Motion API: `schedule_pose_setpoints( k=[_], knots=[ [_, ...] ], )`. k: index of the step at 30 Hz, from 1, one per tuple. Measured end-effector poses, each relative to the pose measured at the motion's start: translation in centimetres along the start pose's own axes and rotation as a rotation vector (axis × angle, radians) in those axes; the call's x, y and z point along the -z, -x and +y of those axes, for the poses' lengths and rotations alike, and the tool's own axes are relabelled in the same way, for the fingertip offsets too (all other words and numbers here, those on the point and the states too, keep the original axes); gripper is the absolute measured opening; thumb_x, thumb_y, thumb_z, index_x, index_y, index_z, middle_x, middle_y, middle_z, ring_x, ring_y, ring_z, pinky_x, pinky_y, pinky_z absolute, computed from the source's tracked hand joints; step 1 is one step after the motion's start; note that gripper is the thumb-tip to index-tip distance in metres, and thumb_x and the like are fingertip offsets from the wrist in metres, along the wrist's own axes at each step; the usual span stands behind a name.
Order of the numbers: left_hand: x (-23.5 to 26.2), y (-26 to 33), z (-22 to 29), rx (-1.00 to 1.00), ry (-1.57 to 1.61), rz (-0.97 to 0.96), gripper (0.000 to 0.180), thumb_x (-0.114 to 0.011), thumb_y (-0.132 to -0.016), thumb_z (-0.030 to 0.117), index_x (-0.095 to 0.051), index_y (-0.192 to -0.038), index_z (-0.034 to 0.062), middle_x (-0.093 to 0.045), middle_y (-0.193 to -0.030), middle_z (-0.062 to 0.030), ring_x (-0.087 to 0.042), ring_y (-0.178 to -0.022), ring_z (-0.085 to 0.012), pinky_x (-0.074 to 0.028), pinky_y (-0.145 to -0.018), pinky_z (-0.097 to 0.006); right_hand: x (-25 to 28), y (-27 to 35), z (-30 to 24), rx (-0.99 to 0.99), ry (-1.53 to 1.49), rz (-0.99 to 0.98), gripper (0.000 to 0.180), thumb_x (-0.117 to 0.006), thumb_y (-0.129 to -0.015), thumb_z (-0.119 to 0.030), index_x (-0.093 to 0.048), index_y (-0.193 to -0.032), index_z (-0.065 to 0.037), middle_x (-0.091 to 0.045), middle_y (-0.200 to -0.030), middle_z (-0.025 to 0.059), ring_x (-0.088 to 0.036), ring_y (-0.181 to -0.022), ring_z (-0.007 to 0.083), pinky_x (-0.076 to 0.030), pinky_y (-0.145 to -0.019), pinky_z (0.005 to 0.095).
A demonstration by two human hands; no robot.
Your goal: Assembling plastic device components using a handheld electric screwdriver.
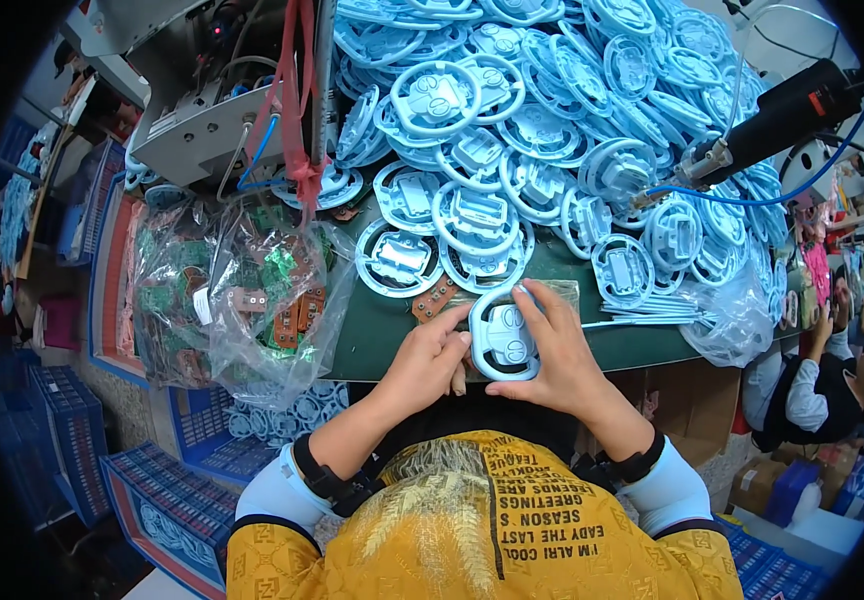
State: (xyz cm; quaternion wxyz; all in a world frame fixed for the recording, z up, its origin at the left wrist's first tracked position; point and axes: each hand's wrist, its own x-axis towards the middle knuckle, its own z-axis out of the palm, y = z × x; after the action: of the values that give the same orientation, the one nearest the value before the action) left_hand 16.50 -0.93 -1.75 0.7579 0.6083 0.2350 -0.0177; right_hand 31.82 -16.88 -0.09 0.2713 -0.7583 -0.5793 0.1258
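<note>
Blue wheel (507, 335) pinched in right hand (564, 358) — left hand (420, 358), grip unclear — at green table (370, 335), crates (167, 480) below

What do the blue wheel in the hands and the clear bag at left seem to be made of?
The blue wheel looks like hard plastic, smooth with soft shine: its colour is even. The clear bag is probably glossy plastic film: it wrinkles, glints and shows boards inside.

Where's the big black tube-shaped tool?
In the head view, the black tool is at the upper right, by the pile of light blue wheels, up and right of the person's right hand.
</note>
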Motion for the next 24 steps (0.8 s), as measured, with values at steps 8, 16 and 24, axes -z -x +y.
schedule_pose_setpoints(
  k=[8,16,24],
  knots=[
    [0.20,-0.02,-0.14,0.004,-0.016,-0.008,0.044,-0.042,-0.103,0.011,-0.041,-0.146,0.0025,-0.063,-0.079,-0.0027,-0.060,-0.052,-0.0090,-0.043,-0.045,-0.021,-0.04,-0.18,-0.22,0.004,0.020,0.002,0.112,-0.092,-0.055,-0.040,-0.037,-0.144,0.000,-0.039,-0.142,0.0243,-0.042,-0.128,0.0437,-0.034,-0.106,0.0514],
    [0.17,-0.02,0.51,0.024,0.026,-0.016,0.044,-0.042,-0.103,0.011,-0.040,-0.146,0.0014,-0.062,-0.078,-0.0026,-0.061,-0.054,-0.0099,-0.044,-0.045,-0.021,0.12,-0.23,-0.23,0.023,0.037,-0.010,0.113,-0.092,-0.056,-0.040,-0.035,-0.145,-0.001,-0.038,-0.142,0.0247,-0.041,-0.129,0.0436,-0.034,-0.106,0.0525],
    [0.13,-0.20,0.49,0.025,0.027,-0.013,0.043,-0.043,-0.102,0.010,-0.041,-0.145,0.0006,-0.061,-0.078,-0.0022,-0.061,-0.053,-0.0101,-0.043,-0.044,-0.021,0.15,-0.04,0.20,0.043,0.027,-0.022,0.113,-0.091,-0.056,-0.041,-0.034,-0.146,-0.001,-0.037,-0.143,0.0255,-0.042,-0.129,0.0438,-0.034,-0.105,0.0524]
  ],
)
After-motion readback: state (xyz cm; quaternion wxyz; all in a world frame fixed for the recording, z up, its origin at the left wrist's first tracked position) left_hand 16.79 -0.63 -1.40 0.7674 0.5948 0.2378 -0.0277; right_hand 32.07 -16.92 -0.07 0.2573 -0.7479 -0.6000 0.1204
